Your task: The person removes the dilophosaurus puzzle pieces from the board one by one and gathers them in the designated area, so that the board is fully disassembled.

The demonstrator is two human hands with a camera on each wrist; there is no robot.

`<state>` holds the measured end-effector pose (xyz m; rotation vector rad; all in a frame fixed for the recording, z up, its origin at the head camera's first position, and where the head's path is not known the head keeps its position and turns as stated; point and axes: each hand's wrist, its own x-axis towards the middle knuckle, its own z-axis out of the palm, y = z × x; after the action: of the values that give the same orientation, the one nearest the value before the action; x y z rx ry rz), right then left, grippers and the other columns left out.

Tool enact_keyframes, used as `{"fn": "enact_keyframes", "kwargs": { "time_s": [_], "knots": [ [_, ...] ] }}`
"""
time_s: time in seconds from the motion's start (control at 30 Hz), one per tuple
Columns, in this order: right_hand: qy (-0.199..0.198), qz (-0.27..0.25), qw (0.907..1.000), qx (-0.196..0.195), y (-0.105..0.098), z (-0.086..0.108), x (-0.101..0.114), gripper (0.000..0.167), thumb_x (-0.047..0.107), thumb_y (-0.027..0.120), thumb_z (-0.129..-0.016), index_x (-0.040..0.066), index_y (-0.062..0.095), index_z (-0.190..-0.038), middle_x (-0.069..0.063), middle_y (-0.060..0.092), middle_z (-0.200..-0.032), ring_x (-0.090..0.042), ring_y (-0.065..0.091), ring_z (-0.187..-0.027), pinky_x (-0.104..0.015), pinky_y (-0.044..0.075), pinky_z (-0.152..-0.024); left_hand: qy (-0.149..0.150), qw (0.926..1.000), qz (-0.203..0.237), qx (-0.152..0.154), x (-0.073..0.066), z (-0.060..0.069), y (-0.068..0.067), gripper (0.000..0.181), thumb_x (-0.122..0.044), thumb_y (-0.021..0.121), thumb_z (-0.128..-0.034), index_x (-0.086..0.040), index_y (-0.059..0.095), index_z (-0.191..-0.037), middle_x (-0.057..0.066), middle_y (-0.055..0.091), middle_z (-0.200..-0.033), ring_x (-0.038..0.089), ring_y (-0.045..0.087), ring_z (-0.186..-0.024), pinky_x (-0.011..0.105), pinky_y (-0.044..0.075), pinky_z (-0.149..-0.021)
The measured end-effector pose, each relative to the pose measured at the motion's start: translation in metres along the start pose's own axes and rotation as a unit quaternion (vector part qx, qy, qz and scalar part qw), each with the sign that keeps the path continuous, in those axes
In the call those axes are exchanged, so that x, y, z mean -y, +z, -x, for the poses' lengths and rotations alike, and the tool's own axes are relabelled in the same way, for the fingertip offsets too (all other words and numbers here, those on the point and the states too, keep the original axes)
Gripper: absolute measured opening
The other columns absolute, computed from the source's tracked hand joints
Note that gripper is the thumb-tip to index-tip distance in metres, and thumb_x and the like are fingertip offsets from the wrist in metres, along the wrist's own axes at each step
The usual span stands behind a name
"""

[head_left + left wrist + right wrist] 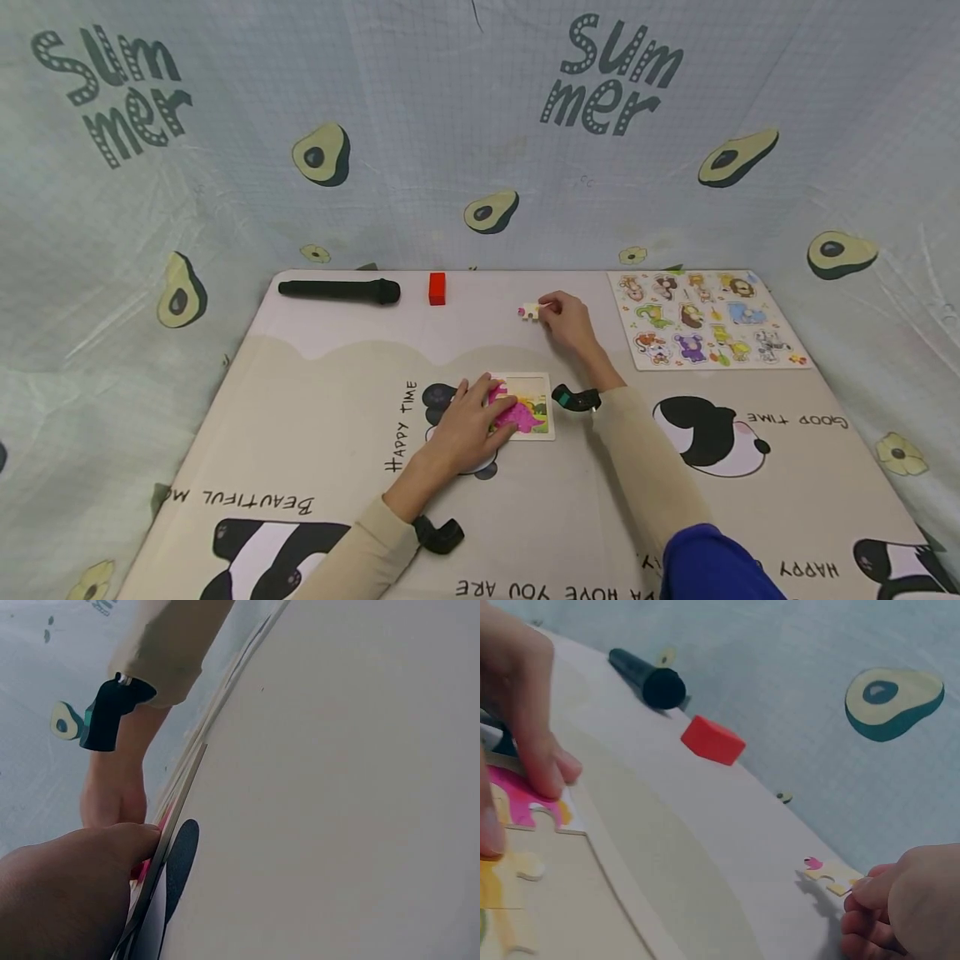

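Observation:
A small jigsaw puzzle tray lies at mid table, partly filled with pieces showing a pink dinosaur. My left hand rests on its left side, fingers spread over the pieces and covering part of them. Bare tray floor shows beside the fitted pieces in the right wrist view. Farther back, my right hand pinches a jigsaw piece between thumb and fingers, just above the table. That piece is yellow and white with a pink spot. The left wrist view catches the tray only edge-on.
At the back left lies a black microphone, with a red block to its right. A flat board of cartoon animals occupies the back right corner. Patterned cloth hangs behind the table's far edge.

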<state>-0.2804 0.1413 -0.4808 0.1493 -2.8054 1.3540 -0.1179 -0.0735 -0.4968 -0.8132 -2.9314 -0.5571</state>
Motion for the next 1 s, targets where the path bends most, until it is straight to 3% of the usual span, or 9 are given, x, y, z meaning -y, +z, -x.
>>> {"fn": "enact_keyframes", "kwargs": {
  "time_s": [0.5, 0.8, 1.0],
  "knots": [
    [0.041, 0.008, 0.9987, -0.030, 0.000, -0.013, -0.001, 0.025, 0.011, 0.056, -0.100, -0.001, 0.066, -0.120, -0.019, 0.068, -0.096, -0.021, 0.058, -0.072, -0.022, 0.042, -0.060, -0.003, 1.0000, -0.002, 0.004, 0.001, -0.001, 0.001, 0.045, -0.047, 0.057, -0.0985, -0.023, 0.062, -0.136, 0.009, 0.049, -0.149, 0.028, 0.038, -0.148, 0.054, 0.026, -0.124],
    [0.047, 0.022, 0.9962, -0.070, 0.006, -0.014, -0.007, 0.025, 0.010, 0.057, -0.100, -0.006, 0.064, -0.117, -0.022, 0.066, -0.102, -0.031, 0.058, -0.091, -0.040, 0.049, -0.080, -0.004, 1.0000, 0.001, 0.006, 0.000, 0.000, 0.000, 0.045, -0.047, 0.057, -0.0985, -0.023, 0.062, -0.136, 0.009, 0.049, -0.149, 0.028, 0.038, -0.147, 0.053, 0.026, -0.124],
    [0.024, 0.040, 0.9963, -0.072, 0.009, -0.010, -0.007, 0.027, 0.014, 0.065, -0.095, -0.007, 0.068, -0.112, -0.019, 0.059, -0.097, -0.029, 0.051, -0.090, -0.039, 0.044, -0.079, 0.002, 1.0000, -0.003, 0.001, 0.000, 0.000, -0.001, 0.044, -0.046, 0.059, -0.0977, -0.022, 0.063, -0.135, 0.010, 0.050, -0.148, 0.029, 0.039, -0.146, 0.055, 0.028, -0.123]
  ]
}}
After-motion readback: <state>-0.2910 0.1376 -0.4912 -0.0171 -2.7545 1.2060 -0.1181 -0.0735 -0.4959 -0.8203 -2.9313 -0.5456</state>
